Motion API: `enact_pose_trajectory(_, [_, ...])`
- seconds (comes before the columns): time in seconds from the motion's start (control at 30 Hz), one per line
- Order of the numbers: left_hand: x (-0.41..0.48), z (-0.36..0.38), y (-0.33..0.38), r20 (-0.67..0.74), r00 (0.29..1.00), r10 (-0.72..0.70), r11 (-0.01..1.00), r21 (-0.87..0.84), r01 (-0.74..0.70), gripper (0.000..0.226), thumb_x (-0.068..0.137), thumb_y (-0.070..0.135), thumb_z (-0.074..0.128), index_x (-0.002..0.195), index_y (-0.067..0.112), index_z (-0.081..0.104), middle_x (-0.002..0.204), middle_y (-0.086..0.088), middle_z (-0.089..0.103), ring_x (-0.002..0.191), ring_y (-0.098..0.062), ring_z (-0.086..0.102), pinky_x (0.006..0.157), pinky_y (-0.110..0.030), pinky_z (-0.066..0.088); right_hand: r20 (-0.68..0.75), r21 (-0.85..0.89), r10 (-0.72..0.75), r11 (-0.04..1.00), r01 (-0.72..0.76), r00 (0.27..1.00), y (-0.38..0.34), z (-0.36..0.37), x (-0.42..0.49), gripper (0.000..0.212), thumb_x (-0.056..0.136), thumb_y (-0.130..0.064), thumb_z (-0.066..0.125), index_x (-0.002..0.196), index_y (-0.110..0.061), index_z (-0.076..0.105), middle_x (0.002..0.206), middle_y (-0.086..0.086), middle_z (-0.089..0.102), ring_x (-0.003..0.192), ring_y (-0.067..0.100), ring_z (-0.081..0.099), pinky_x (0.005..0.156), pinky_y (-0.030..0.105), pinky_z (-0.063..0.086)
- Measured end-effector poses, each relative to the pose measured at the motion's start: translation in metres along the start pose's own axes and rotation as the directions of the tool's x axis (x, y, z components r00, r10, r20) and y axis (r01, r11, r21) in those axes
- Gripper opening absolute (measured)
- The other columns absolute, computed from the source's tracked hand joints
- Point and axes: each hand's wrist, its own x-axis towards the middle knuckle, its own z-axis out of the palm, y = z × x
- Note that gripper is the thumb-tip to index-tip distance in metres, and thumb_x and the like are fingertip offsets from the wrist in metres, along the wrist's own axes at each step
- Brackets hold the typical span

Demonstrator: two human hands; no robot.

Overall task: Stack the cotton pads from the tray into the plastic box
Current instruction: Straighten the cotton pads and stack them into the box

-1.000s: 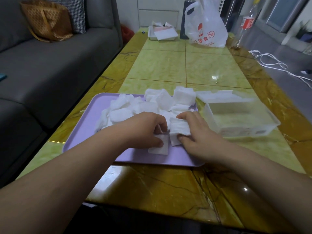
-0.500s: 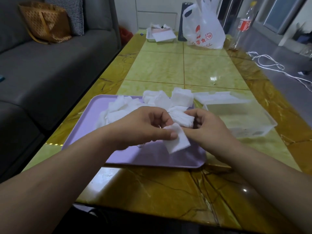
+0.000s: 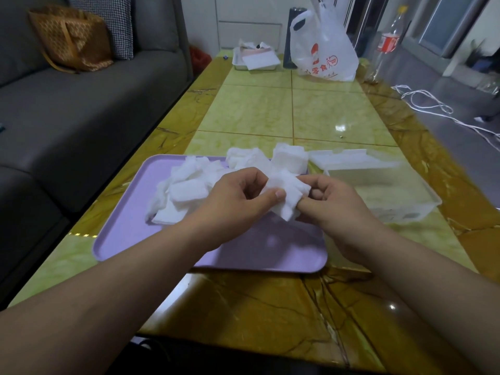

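A lilac tray [image 3: 130, 239] lies on the table with several white cotton pads [image 3: 186, 190] heaped across its far half. Above the tray's middle, my left hand [image 3: 232, 196] and my right hand [image 3: 332, 207] hold a small bunch of cotton pads [image 3: 286, 196] between them. The left thumb presses on the bunch from the front, and the right fingers pinch its right side. To the right of the tray stands a clear plastic box [image 3: 422, 196], open, with its lid [image 3: 349, 159] lying behind it.
A grey sofa [image 3: 67, 117] runs along the table's left edge. At the far end stand a white plastic bag [image 3: 324, 50], a small white tray with papers [image 3: 255, 59] and a bottle [image 3: 387, 41]. White cable [image 3: 433, 109] lies on the floor to the right.
Both hands have lifted off the tray with pads in them and brought them together above it. The pads now sit higher, bunched between the two hands.
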Motion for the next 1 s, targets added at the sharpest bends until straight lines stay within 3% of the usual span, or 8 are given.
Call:
enact_pose_trajectory(0.17, [0.001, 0.003, -0.001, -0.055, 0.998, 0.024, 0.998, 0.053, -0.021, 0.035, 0.093, 0.031, 0.074, 0.070, 0.017, 0.051, 0.059, 0.012, 0.042, 0.052, -0.005, 0.036, 0.047, -0.015, 0.030, 0.026, 0.000, -0.013, 1.000, 0.013, 1.000, -0.001, 0.001, -0.001, 0.032, 0.096, -0.004, 0.067, 0.127, -0.012, 0.064, 0.105, 0.008, 0.079, 0.102, 0.024, 0.076, 0.098, 0.049, 0.057])
enact_pose_trajectory(0.4, [0.003, 0.008, -0.004, -0.134, 0.986, 0.102, 0.984, 0.159, -0.080, 0.036, 0.093, 0.037, 0.071, 0.078, 0.011, 0.051, 0.061, 0.013, 0.040, 0.055, -0.004, 0.036, 0.051, -0.018, 0.032, 0.008, 0.102, -0.022, 0.995, 0.021, 1.000, -0.007, 0.004, -0.003, 0.024, 0.095, -0.004, 0.067, 0.119, -0.008, 0.067, 0.106, 0.013, 0.078, 0.103, 0.029, 0.075, 0.087, 0.040, 0.062])
enact_pose_trajectory(0.53, [0.003, 0.008, -0.005, -0.134, 0.985, 0.110, 0.980, 0.179, -0.085, 0.032, 0.092, 0.038, 0.069, 0.080, 0.014, 0.051, 0.062, 0.014, 0.045, 0.056, -0.003, 0.039, 0.053, -0.017, 0.035, 0.102, 0.190, -0.020, 0.982, 0.001, 0.995, -0.015, 0.002, -0.006, 0.045, 0.079, -0.013, 0.079, 0.121, -0.009, 0.066, 0.112, 0.016, 0.076, 0.103, 0.029, 0.075, 0.085, 0.039, 0.061])
enact_pose_trajectory(0.63, [0.005, 0.005, -0.006, -0.097, 0.987, 0.130, 0.976, 0.185, -0.110, 0.029, 0.088, 0.033, 0.076, 0.078, 0.019, 0.052, 0.063, 0.015, 0.049, 0.055, -0.003, 0.042, 0.055, -0.016, 0.036, 0.015, -0.046, -0.078, 0.996, 0.078, 0.997, -0.009, 0.001, -0.005, 0.049, 0.077, -0.008, 0.088, 0.117, -0.021, 0.064, 0.107, 0.007, 0.078, 0.103, 0.025, 0.075, 0.092, 0.040, 0.060])
enact_pose_trajectory(0.7, [0.008, -0.003, -0.005, -0.068, 0.989, 0.129, 0.974, 0.198, -0.114, 0.029, 0.081, 0.033, 0.084, 0.091, 0.025, 0.058, 0.075, 0.012, 0.058, 0.058, -0.005, 0.048, 0.054, -0.020, 0.041, -0.002, -0.171, -0.122, 0.978, 0.120, 0.993, -0.007, -0.002, -0.004, 0.045, 0.080, -0.003, 0.083, 0.112, -0.027, 0.064, 0.106, 0.004, 0.076, 0.102, 0.019, 0.074, 0.093, 0.039, 0.059])
enact_pose_trajectory(0.77, [0.009, -0.013, -0.003, -0.005, 0.998, 0.069, 0.967, 0.245, -0.066, 0.052, 0.074, 0.034, 0.090, 0.116, 0.030, 0.059, 0.087, 0.007, 0.060, 0.060, -0.008, 0.054, 0.055, -0.023, 0.048, 0.073, -0.287, -0.150, 0.944, 0.165, 0.986, -0.008, -0.006, -0.004, 0.043, 0.084, 0.001, 0.075, 0.114, -0.028, 0.064, 0.109, 0.000, 0.074, 0.100, 0.010, 0.071, 0.090, 0.032, 0.057])
enact_pose_trajectory(0.83, [0.009, -0.021, -0.003, 0.110, 0.994, 0.009, 0.943, 0.331, -0.045, 0.067, 0.072, 0.032, 0.091, 0.130, 0.033, 0.057, 0.083, 0.006, 0.062, 0.061, -0.005, 0.058, 0.057, -0.021, 0.046, 0.188, -0.433, -0.148, 0.875, 0.217, 0.971, -0.010, -0.006, -0.007, 0.043, 0.087, -0.001, 0.068, 0.120, -0.028, 0.062, 0.113, -0.005, 0.071, 0.100, 0.007, 0.069, 0.091, 0.029, 0.056])
enact_pose_trajectory(1.0, [0.005, -0.017, -0.005, 0.255, 0.963, -0.089, 0.895, 0.445, -0.035, 0.038, 0.073, 0.028, 0.089, 0.102, 0.030, 0.065, 0.070, 0.006, 0.066, 0.056, -0.001, 0.056, 0.052, -0.016, 0.042, 0.286, -0.599, -0.037, 0.773, 0.209, 0.957, -0.005, -0.001, -0.011, 0.054, 0.083, -0.007, 0.058, 0.130, -0.035, 0.056, 0.119, -0.010, 0.067, 0.110, 0.009, 0.065, 0.099, 0.035, 0.053])
